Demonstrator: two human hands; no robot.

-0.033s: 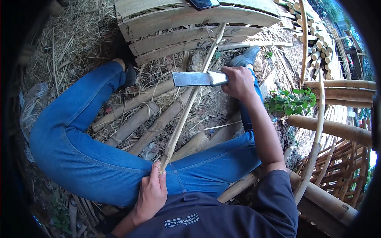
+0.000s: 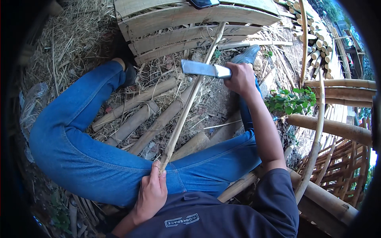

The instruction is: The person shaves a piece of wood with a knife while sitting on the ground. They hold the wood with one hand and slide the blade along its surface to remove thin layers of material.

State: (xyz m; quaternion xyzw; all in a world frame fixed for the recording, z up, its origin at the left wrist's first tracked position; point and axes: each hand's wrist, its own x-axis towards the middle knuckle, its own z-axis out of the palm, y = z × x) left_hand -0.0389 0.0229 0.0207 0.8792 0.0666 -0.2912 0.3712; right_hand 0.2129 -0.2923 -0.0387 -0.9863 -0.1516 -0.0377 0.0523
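Two hands are occupied: the bamboo strip (image 2: 186, 109) is pinched at its lower end against the lap by the left hand (image 2: 151, 194), while the cleaver (image 2: 204, 68) is gripped by the right hand (image 2: 239, 78), blade against the strip.

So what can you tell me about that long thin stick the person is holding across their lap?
The bamboo strip is a long, slender, pale tan split length, dry and fibrous-looking. It runs diagonally from the lap up to the curved bamboo slat frame, where its far end rests. The left hand pinches its near, frayed end against the blue jeans. Partway up, the flat metal blade of a cleaver-like knife, gripped by the right hand, lies across it. Below it lie thicker bamboo pieces and straw.
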